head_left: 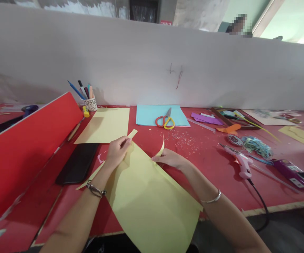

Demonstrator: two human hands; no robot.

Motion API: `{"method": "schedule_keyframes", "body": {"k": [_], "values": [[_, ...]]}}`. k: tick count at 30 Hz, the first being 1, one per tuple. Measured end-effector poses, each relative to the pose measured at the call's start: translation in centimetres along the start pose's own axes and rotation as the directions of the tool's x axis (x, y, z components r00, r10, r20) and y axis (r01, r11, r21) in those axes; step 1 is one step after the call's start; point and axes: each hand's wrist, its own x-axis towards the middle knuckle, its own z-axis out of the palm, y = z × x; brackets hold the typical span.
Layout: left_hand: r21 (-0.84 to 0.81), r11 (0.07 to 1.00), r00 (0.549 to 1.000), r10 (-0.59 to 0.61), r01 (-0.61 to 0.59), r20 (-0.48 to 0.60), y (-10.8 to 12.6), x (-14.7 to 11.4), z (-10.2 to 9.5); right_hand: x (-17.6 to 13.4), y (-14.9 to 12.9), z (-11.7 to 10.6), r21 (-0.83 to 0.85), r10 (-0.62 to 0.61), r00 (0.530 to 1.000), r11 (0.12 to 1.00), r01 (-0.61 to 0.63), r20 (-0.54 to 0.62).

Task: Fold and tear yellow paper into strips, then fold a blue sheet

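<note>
A large sheet of yellow paper (pixel 157 203) hangs over the table's front edge, between my forearms. My left hand (pixel 119 149) is closed in a pinch on its far corner, where a short strip end (pixel 132 134) sticks out past the fingers. With my right hand (pixel 170 159) I grip the sheet's right edge, and a narrow yellow paper strip (pixel 162 147) curls up from those fingers. Whether the strip is fully parted from the sheet is hidden by the hand. Another yellow strip (pixel 92 175) lies beside my left wrist. Beyond my hands, scissors (pixel 165 121) rest on blue paper (pixel 148 114).
A black phone (pixel 77 164) lies left, near a leaning red board (pixel 33 151). Behind are another yellow sheet (pixel 110 121) and a pen cup (pixel 90 103). To the right lie paper scraps (pixel 185 142), a pink glue gun (pixel 238 160) and its cord. A white partition (pixel 115 59) closes the back.
</note>
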Motion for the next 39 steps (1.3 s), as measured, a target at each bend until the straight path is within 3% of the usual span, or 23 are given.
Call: {"method": "schedule_keyframes", "body": {"k": [4, 8, 11, 15, 21, 29, 33, 39], "values": [[0.002, 1.000, 0.998, -0.005, 0.005, -0.055, 0.1, 0.1, -0.4, 0.2, 0.1, -0.7, 0.019, 0.076, 0.995, 0.997, -0.075, -0.072], [0.000, 1.000, 0.997, -0.017, 0.017, -0.069, 0.2, 0.2, -0.5, 0.1, -0.2, -0.8, 0.018, 0.071, 0.992, 0.997, -0.069, -0.104], [0.003, 1.000, 0.998, -0.028, 0.028, -0.063, 0.2, 0.1, -0.4, -0.3, -0.8, 0.0, -0.132, 0.107, 0.982, 0.983, -0.128, -0.153], [0.016, 1.000, 0.999, -0.015, 0.016, -0.051, 0.2, 0.1, -0.2, -0.8, -1.5, 1.3, -0.390, 0.219, 0.946, 0.870, -0.301, -0.240], [0.016, 1.000, 0.999, -0.011, 0.012, -0.053, 0.3, 0.1, -0.1, -0.7, -1.3, 1.6, -0.364, 0.071, 0.992, 0.926, -0.103, -0.101], [0.025, 1.000, 0.997, 0.000, 0.002, -0.075, 0.0, 0.1, -0.4, -0.6, -1.2, 0.9, -0.192, 0.112, 0.989, 0.973, -0.128, -0.095], [0.024, 1.000, 0.996, -0.002, 0.004, -0.085, 0.0, 0.2, -0.6, -0.4, -0.6, 0.6, -0.107, 0.024, 1.000, 0.994, -0.024, -0.002], [0.034, 0.999, 0.996, -0.005, 0.008, -0.091, -0.1, 0.2, -0.8, -0.6, -0.7, 0.3, -0.207, -0.053, 0.999, 0.977, 0.051, -0.003]]}}
